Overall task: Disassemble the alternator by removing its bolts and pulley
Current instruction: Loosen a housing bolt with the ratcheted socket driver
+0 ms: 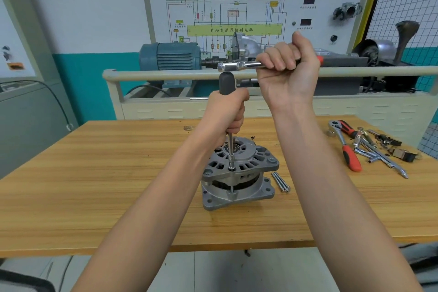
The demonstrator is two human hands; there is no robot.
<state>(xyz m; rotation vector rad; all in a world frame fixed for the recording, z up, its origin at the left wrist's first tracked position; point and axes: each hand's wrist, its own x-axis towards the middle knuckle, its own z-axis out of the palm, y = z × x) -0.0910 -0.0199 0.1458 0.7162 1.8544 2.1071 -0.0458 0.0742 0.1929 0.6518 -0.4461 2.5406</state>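
Alternator (pixel 238 173) upright mid-desk (pixel 94 173), left grip (pixel 227 116) clenched round grey driver handle (pixel 227 84), shaft seated on a housing bolt, right grip (pixel 288 59) clenched round ratchet (pixel 237 65) atop handle, two removed bolts (pixel 280 181) just beside alternator

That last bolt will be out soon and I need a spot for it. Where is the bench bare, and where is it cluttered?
Bare wood lies left of the alternator out to the table edge, and in front of it toward the near edge. A narrower strip lies between the loose bolts and the spare ratchet. The far right corner is crowded with tools and small parts.
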